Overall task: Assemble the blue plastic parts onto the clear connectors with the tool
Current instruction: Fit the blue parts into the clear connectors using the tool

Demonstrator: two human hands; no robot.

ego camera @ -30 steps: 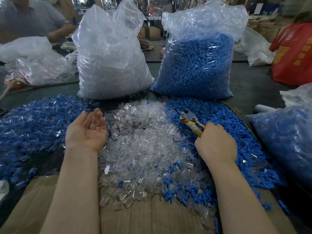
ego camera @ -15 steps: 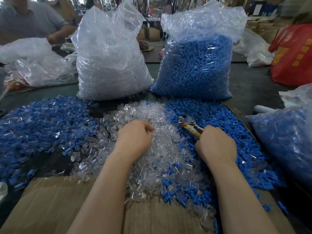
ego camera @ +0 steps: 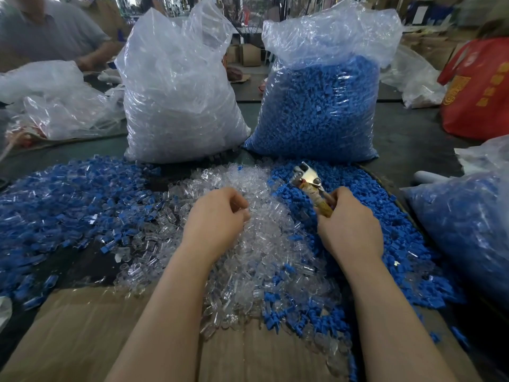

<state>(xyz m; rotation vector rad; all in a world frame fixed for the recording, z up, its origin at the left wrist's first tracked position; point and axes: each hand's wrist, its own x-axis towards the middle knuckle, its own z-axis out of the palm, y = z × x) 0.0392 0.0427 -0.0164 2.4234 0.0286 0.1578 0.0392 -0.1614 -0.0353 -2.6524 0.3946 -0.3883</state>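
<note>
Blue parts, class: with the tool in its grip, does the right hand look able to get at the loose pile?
Probably yes. The right hand holds the tool directly over the blue parts, with nothing between; the left hand is apart, on the clear connectors.

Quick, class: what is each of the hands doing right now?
Left hand: fingers curled in the clear connectors; what it holds cannot be told.
Right hand: closed on the tool.

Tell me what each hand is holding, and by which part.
Right hand holds the tool by its wrapped handles. Left hand is curled over the clear connectors; any grip cannot be told.
</note>
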